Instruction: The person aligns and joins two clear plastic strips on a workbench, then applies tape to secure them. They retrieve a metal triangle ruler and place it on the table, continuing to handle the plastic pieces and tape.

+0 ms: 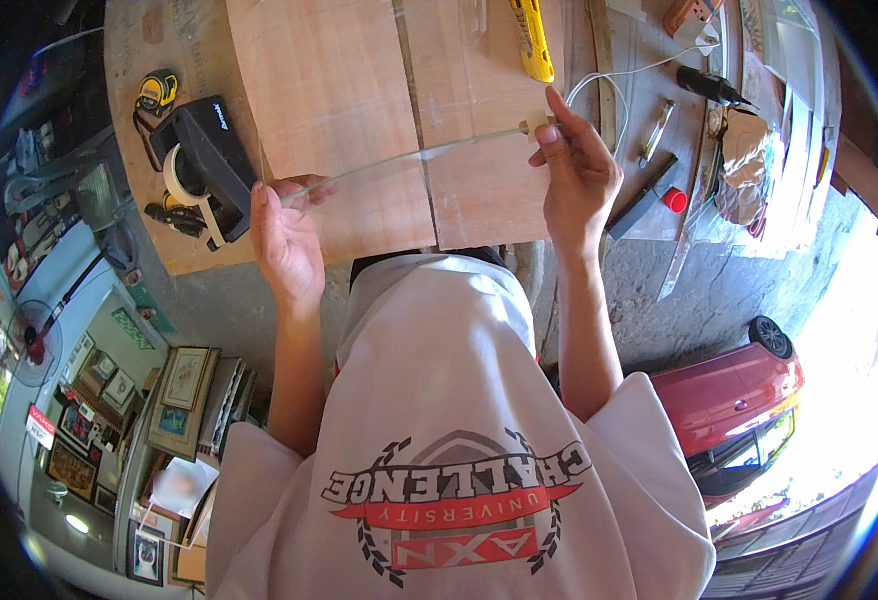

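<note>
A clear glass pane (pixel 422 154) is held up between my two hands above the wooden boards; its greenish edge slants upward to the right. My left hand (pixel 289 245) grips the pane's left end, with the thumb on the near side and fingertips beyond it. My right hand (pixel 581 180) pinches the right end between thumb and fingers. By the right thumb, a small cream-coloured piece (pixel 536 122) sits at the pane's edge; I cannot tell exactly what it is.
Left of the boards (pixel 309 90) lie a tape measure (pixel 157 91), a black case (pixel 221 150) and a masking tape roll (pixel 172 172). A yellow utility knife (pixel 532 40) lies at the far side. To the right are a black bottle (pixel 707 85), a red cap (pixel 675 200) and a metal ruler (pixel 681 250).
</note>
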The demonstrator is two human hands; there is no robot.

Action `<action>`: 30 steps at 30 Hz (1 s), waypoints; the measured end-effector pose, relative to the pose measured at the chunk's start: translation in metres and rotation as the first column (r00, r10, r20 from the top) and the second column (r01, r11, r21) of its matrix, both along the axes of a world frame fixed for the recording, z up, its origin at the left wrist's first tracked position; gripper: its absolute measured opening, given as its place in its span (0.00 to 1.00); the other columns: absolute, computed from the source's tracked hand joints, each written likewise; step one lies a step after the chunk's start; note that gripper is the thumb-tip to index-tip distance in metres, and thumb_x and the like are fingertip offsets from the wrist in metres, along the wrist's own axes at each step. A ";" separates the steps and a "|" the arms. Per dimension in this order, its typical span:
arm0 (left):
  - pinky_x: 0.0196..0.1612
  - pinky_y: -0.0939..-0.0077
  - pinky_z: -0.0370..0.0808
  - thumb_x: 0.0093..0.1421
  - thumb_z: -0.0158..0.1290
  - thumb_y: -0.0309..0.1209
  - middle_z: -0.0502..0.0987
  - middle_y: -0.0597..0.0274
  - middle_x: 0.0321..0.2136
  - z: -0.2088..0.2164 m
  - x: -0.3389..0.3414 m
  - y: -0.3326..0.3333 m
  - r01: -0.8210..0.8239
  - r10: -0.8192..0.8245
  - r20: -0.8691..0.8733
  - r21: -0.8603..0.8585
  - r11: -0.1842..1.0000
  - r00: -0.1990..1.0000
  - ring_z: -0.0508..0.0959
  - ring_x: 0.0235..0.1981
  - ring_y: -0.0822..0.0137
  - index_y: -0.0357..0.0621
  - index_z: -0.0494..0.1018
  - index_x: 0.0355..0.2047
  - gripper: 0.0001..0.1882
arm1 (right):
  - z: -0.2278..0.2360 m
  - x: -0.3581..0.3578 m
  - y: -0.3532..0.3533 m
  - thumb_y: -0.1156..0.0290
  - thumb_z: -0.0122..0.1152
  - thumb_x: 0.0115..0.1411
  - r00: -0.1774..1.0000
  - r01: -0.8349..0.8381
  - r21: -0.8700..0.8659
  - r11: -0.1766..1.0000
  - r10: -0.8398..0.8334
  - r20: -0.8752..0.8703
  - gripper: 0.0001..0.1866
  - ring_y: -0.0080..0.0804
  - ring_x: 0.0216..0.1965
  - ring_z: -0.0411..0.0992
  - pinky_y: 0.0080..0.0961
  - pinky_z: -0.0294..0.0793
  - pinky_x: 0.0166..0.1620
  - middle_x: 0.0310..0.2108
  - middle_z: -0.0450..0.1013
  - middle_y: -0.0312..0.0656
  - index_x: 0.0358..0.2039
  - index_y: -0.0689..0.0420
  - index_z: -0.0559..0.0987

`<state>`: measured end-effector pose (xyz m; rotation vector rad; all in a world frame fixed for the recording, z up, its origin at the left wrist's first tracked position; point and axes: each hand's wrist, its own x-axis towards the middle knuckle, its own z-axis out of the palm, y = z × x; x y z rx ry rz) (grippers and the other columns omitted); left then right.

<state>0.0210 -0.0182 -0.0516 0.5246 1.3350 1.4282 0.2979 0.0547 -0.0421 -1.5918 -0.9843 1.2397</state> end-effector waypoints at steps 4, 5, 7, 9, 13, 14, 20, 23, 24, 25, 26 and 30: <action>0.51 0.54 0.71 0.72 0.42 0.42 0.79 0.49 0.36 0.002 0.002 0.000 -0.042 0.042 0.006 -0.034 0.999 0.999 0.79 0.41 0.53 0.43 0.71 0.39 0.15 | 0.000 -0.002 -0.001 0.73 0.63 0.64 0.999 0.019 0.017 1.000 -0.018 -0.028 0.18 0.15 0.27 0.70 0.13 0.72 0.32 0.34 0.78 0.34 0.54 0.61 0.78; 0.51 0.53 0.71 0.72 0.43 0.42 0.78 0.49 0.36 0.003 0.002 0.000 -0.033 0.033 0.010 -0.030 0.999 0.999 0.79 0.41 0.53 0.43 0.71 0.39 0.15 | -0.001 -0.002 -0.001 0.73 0.63 0.64 0.999 0.025 0.028 0.999 -0.024 -0.037 0.18 0.15 0.27 0.70 0.13 0.73 0.31 0.32 0.77 0.34 0.54 0.60 0.79; 0.51 0.54 0.71 0.72 0.43 0.41 0.78 0.50 0.36 0.004 0.002 0.000 -0.030 0.030 -0.009 -0.033 0.999 1.000 0.79 0.41 0.53 0.44 0.71 0.38 0.15 | -0.002 -0.003 -0.001 0.72 0.64 0.63 0.998 0.036 0.037 0.999 -0.034 -0.051 0.19 0.15 0.28 0.70 0.14 0.74 0.31 0.31 0.76 0.34 0.54 0.59 0.79; 0.49 0.54 0.72 0.72 0.43 0.41 0.78 0.50 0.36 0.004 0.002 0.001 -0.027 0.027 -0.016 -0.026 0.999 1.000 0.79 0.40 0.54 0.43 0.71 0.38 0.15 | -0.002 -0.004 -0.001 0.72 0.63 0.64 0.997 0.046 0.032 0.998 -0.044 -0.060 0.19 0.15 0.28 0.70 0.14 0.74 0.31 0.31 0.76 0.34 0.55 0.60 0.78; 0.47 0.54 0.74 0.73 0.41 0.39 0.78 0.50 0.35 0.004 0.002 0.002 -0.021 0.021 -0.031 -0.012 1.000 0.999 0.79 0.40 0.55 0.41 0.71 0.37 0.16 | -0.001 -0.003 -0.001 0.72 0.62 0.64 0.998 0.015 0.057 0.998 -0.011 -0.062 0.19 0.15 0.30 0.70 0.15 0.75 0.31 0.32 0.76 0.34 0.55 0.60 0.78; 0.47 0.54 0.74 0.73 0.41 0.40 0.78 0.50 0.35 0.004 0.002 0.002 -0.016 0.016 -0.035 -0.007 1.000 0.999 0.79 0.39 0.56 0.41 0.71 0.37 0.16 | 0.000 -0.003 0.000 0.72 0.62 0.64 0.998 0.007 0.057 0.998 -0.004 -0.055 0.19 0.15 0.30 0.71 0.15 0.75 0.32 0.32 0.76 0.34 0.55 0.60 0.78; 0.49 0.59 0.70 0.72 0.41 0.41 0.78 0.49 0.35 0.005 0.000 0.001 0.017 -0.019 -0.085 -0.021 1.000 0.996 0.78 0.39 0.56 0.43 0.69 0.37 0.15 | 0.002 -0.004 0.000 0.74 0.62 0.64 1.000 0.006 0.046 0.999 -0.005 -0.022 0.18 0.16 0.28 0.71 0.15 0.75 0.31 0.31 0.76 0.34 0.54 0.60 0.78; 0.49 0.59 0.70 0.73 0.41 0.42 0.78 0.50 0.35 0.004 -0.001 0.001 0.044 -0.044 -0.095 -0.005 0.999 0.995 0.78 0.40 0.57 0.43 0.68 0.37 0.15 | 0.001 -0.005 0.001 0.74 0.61 0.65 0.999 0.023 0.042 0.999 -0.022 -0.036 0.17 0.16 0.27 0.71 0.13 0.73 0.32 0.37 0.79 0.37 0.54 0.61 0.78; 0.48 0.59 0.72 0.73 0.42 0.42 0.78 0.51 0.35 0.003 -0.001 0.001 0.035 -0.037 -0.122 -0.015 0.999 0.992 0.78 0.40 0.57 0.43 0.68 0.37 0.16 | 0.001 -0.005 0.001 0.74 0.61 0.65 0.999 0.028 0.034 0.999 -0.027 -0.041 0.17 0.16 0.27 0.72 0.13 0.73 0.33 0.39 0.80 0.38 0.54 0.62 0.78; 0.47 0.58 0.73 0.73 0.42 0.43 0.78 0.51 0.35 0.003 -0.001 0.000 0.036 -0.037 -0.127 -0.008 0.999 0.991 0.78 0.40 0.58 0.43 0.68 0.36 0.16 | 0.001 -0.005 0.001 0.74 0.61 0.65 0.999 0.019 0.047 0.999 -0.018 -0.030 0.16 0.16 0.26 0.72 0.13 0.73 0.33 0.40 0.80 0.38 0.53 0.62 0.78; 0.46 0.57 0.74 0.73 0.42 0.43 0.78 0.52 0.35 0.002 -0.001 0.000 0.040 -0.039 -0.114 0.008 0.999 0.993 0.78 0.40 0.58 0.42 0.68 0.36 0.17 | 0.000 -0.004 0.002 0.74 0.61 0.65 1.000 0.008 0.056 0.998 -0.007 -0.016 0.16 0.16 0.26 0.72 0.13 0.73 0.33 0.40 0.80 0.38 0.53 0.62 0.78; 0.46 0.57 0.76 0.72 0.44 0.45 0.78 0.53 0.35 -0.002 -0.001 -0.001 0.036 -0.035 -0.142 0.002 0.999 0.989 0.79 0.40 0.57 0.42 0.68 0.37 0.18 | -0.003 -0.004 0.002 0.75 0.62 0.64 1.000 0.008 0.070 0.998 -0.008 -0.004 0.18 0.14 0.25 0.70 0.12 0.71 0.31 0.29 0.77 0.33 0.54 0.61 0.78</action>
